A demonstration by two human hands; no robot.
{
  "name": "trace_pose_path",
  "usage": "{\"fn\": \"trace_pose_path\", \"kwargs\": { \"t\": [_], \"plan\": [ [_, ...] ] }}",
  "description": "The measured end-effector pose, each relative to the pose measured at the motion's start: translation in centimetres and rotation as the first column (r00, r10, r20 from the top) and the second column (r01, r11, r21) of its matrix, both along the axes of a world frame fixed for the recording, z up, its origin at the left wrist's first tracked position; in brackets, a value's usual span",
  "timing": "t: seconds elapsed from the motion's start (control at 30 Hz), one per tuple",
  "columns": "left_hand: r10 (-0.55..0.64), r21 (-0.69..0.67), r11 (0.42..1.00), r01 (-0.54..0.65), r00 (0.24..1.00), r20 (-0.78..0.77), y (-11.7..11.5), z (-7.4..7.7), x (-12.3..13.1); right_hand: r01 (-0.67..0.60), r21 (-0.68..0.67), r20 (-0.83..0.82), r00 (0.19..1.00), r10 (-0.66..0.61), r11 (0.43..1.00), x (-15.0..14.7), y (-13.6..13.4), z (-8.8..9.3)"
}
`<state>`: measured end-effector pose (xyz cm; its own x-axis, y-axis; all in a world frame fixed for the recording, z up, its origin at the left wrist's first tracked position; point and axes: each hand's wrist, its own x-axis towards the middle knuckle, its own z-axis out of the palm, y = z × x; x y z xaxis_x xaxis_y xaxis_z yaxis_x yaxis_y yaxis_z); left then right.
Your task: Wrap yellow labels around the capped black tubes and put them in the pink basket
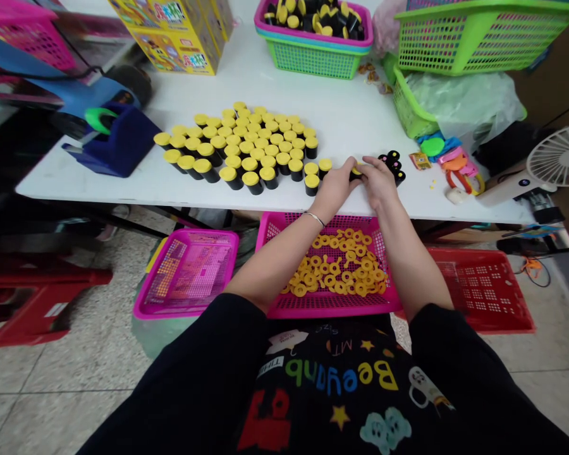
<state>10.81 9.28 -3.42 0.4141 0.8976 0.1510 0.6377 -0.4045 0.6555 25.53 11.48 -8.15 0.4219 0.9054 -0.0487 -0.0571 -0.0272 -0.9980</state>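
My left hand and my right hand meet at the front edge of the white table, fingers closed together on a small black tube with a yellow cap. Left of them stand several capped black tubes in a tight cluster. A few uncapped black tubes lie just right of my right hand. On my lap sits a pink basket holding several loose yellow caps.
A blue tape dispenser sits at the table's left. Green baskets stand at the back, one with more tubes. A small white fan is at right. Another pink basket and a red crate lie below.
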Motion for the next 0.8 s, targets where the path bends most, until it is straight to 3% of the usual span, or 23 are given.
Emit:
{"fn": "trace_pose_path", "kwargs": {
  "t": [0.17, 0.3, 0.5, 0.8],
  "plan": [
    [-0.004, -0.013, 1.0, 0.004, 1.0, 0.003, -0.1, 0.1, -0.1, -0.158, 0.032, 0.117, 0.981, 0.153, 0.987, 1.1, 0.7, -0.9],
    [-0.014, 0.031, 0.999, 0.013, 1.0, 0.023, 0.0, -0.1, 0.0, -0.156, 0.048, 0.041, 0.987, 0.154, 0.987, 1.1, 0.2, -0.8],
    [-0.011, 0.024, 1.0, 0.011, 1.0, -0.004, 0.0, -0.1, -0.1, -0.071, 0.051, 0.007, 0.997, 0.071, 0.996, -0.1, -0.8, -0.3],
    [-0.011, 0.021, 1.0, 0.012, 0.999, -0.045, 0.0, -0.4, 0.2, 0.13, 0.004, 0.124, 0.984, -0.129, 0.992, -2.2, -0.5, 1.4]
  ]
}}
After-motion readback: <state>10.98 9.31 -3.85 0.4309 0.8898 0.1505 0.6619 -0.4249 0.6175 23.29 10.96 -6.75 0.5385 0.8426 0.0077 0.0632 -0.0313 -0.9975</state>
